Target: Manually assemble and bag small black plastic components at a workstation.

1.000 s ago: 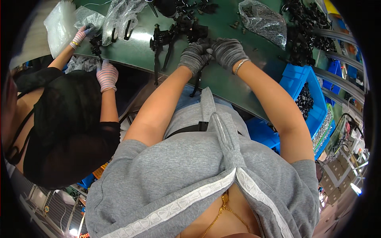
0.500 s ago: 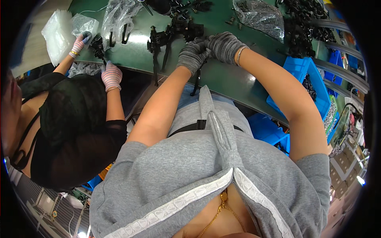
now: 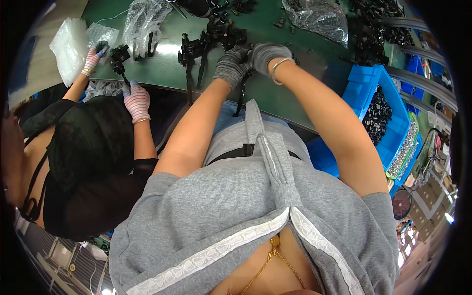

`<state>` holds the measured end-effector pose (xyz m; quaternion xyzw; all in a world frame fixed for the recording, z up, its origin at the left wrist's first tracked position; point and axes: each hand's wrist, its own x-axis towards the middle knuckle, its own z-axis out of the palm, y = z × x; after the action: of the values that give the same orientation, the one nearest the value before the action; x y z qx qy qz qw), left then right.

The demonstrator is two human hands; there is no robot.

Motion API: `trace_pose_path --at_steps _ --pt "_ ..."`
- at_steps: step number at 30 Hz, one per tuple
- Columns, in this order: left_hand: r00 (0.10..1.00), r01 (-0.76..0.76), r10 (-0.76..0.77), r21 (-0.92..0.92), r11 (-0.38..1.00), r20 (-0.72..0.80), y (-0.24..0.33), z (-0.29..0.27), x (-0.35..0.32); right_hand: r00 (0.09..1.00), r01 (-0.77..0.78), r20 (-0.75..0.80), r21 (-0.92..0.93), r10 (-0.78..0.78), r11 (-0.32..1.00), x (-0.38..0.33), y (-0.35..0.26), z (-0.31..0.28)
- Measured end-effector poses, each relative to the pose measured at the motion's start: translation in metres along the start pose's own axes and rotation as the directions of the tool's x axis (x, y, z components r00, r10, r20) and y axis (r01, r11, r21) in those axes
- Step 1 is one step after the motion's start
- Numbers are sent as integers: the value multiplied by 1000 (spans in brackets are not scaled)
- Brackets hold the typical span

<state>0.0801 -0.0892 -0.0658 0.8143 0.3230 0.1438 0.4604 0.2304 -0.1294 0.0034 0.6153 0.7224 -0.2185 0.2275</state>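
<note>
My left hand (image 3: 232,67), in a grey knit glove, is closed around a black mechanical part with a long thin lever (image 3: 240,98) pointing down past the table edge. Right beside it, my right hand (image 3: 269,57), gloved the same way, has its fingers curled in at the upper end of that part. What its fingertips grip is hidden by the glove. Just left of my hands, similar black lever assemblies (image 3: 192,49) rest on the green table (image 3: 169,66), their long levers toward me.
A co-worker on my left, in striped gloves (image 3: 136,101), holds a black assembly (image 3: 118,59) beside bubble bags (image 3: 69,46). A clear bag of parts (image 3: 322,22) and heaped black parts (image 3: 371,29) lie at far right. Blue bins (image 3: 361,86) of small parts stand beside my right arm.
My right hand has rolled over at the wrist and shifted slightly left, while my left stays on the part. The co-worker's assembly is more upright. The view has shifted a little.
</note>
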Motion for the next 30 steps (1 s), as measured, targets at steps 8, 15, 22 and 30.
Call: trace_pose_path --at_steps 8,15,22,30 --pt "989 90 -98 78 993 107 21 -11 1 958 -189 -69 582 279 791 -12 58 53" --pt "997 66 -73 176 982 29 12 -12 -3 888 -20 -202 881 414 473 -44 -10 57" --pt "993 92 -109 260 961 53 16 -34 -14 910 -261 -6 770 416 582 -23 -21 64" --pt "975 110 -142 186 976 171 33 -31 -14 963 -33 -105 865 247 500 -24 2 116"
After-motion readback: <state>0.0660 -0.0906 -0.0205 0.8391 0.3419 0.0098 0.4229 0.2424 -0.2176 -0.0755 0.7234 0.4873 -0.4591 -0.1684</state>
